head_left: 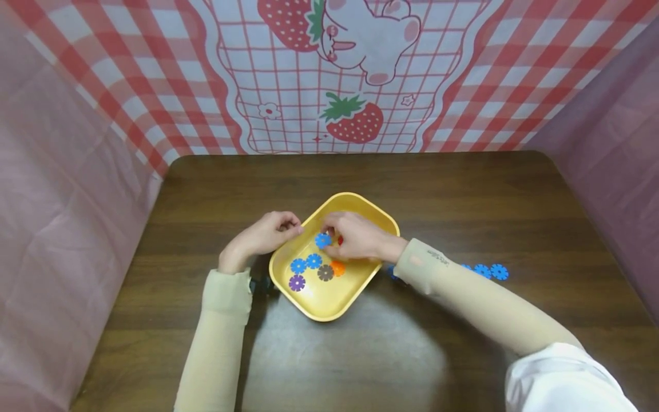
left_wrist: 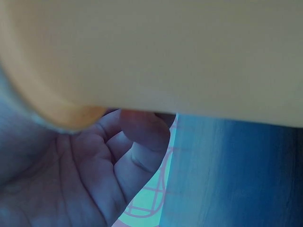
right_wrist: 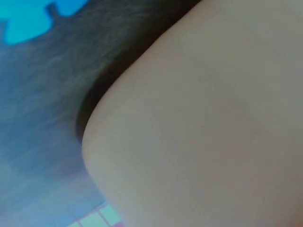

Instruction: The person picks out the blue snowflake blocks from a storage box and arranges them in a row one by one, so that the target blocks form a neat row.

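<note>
A yellow plastic tray (head_left: pixel 329 313) sits at an angle on the table. My left hand (head_left: pixel 265 233) is at its left rim, fingers curled and fingertips at the edge; the left wrist view shows these fingers (left_wrist: pixel 142 142) against the tray wall. Over the inside of the tray, my right hand (head_left: pixel 354 236) pinches a blue snowflake disc (head_left: pixel 322 240) with its fingertips. A red piece (head_left: pixel 340 240) shows partly from under that hand. In the tray lie two more blue discs (head_left: pixel 298 266), a purple disc (head_left: pixel 297 282), a brown disc (head_left: pixel 325 273) and an orange disc (head_left: pixel 337 268).
Several blue discs (head_left: pixel 499 272) lie in a row on the wooden table (head_left: pixel 463 200) right of the tray, partly hidden by my right forearm. A red and white checked cloth (head_left: pixel 309 126) hangs behind the table, with pink cloth (head_left: pixel 77 200) at the sides.
</note>
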Demonstrator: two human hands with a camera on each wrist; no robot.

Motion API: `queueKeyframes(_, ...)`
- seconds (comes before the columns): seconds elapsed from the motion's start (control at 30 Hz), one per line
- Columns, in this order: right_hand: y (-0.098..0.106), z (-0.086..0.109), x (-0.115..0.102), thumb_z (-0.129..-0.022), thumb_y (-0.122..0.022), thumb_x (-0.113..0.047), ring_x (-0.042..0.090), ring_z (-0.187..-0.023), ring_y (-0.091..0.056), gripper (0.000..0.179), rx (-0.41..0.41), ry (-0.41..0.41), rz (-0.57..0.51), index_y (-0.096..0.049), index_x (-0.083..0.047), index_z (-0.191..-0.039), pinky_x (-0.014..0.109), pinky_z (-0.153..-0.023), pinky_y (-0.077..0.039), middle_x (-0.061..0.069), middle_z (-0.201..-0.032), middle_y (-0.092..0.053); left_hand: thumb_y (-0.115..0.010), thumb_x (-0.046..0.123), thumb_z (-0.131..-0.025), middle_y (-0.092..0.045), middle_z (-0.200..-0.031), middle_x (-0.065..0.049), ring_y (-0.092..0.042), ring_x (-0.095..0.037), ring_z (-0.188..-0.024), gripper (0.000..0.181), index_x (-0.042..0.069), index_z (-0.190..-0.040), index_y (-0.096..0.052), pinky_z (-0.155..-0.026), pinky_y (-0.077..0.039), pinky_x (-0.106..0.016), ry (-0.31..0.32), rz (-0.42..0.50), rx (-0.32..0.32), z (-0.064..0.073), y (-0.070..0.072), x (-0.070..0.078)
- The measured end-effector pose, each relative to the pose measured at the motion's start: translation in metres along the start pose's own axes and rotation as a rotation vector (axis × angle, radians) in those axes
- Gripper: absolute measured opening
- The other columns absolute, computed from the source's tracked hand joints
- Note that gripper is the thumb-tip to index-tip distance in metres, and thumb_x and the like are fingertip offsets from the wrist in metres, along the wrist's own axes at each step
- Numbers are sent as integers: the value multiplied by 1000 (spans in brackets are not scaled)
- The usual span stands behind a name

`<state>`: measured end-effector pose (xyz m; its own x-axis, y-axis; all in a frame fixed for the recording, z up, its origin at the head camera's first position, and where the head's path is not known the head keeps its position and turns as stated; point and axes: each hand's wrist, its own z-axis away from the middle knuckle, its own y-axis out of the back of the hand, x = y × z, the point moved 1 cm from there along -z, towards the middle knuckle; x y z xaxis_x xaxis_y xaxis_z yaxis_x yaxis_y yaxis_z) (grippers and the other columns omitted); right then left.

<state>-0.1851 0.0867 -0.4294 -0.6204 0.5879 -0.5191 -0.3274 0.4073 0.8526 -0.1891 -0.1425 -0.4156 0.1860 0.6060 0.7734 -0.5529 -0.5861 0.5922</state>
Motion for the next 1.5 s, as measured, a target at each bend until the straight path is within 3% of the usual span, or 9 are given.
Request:
queueKeyframes(0.37, 19, 22, 3, -79, -80, -19, 20, -72, -56, 23, 72, 20, 6, -68, -8, -95, 29, -67, -45, 2, -81, -62, -62, 22, -100, -65, -96, -9, -59, -23, -86, 24, 1, -111, -66, -80, -52, -34, 49, 9, -14, 0, 0, 0)
queueKeyframes(0.73, 37, 43, 8, -79, -80, -19, 23, -76, -57, 25, 86, -20, 15, -69, -8, -99, 32, -70, -47, 5, -85, -63, -60, 23, -101, -65, -96, -9, -58, -23, -85, 25, 2, -112, -66, -79, -52, -34, 54, 7, -12, 1, 0, 0)
queueKeyframes(1.17, 67, 80, 17, -77, -84, -16, 19, -74, -54, 31, 158, -86, 15, -70, -8, -103, 31, -62, -47, 1, -87, -62, -62, 23, -100, -66, -97, -9, -59, -23, -86, 24, 2, -113, -67, -80, -53, -34, 58, 12, -14, 0, 0, 2)
queueKeyframes(1.5, 77, 109, 28, -75, -88, -15, 16, -75, -53, 31, 241, -88, 18, -70, -13, -100, 33, -66, -48, -4, -85, -62, -62, 21, -100, -65, -97, -11, -58, -23, -86, 24, 0, -112, -66, -80, -52, -34, 38, 22, -10, 2, 1, 1)
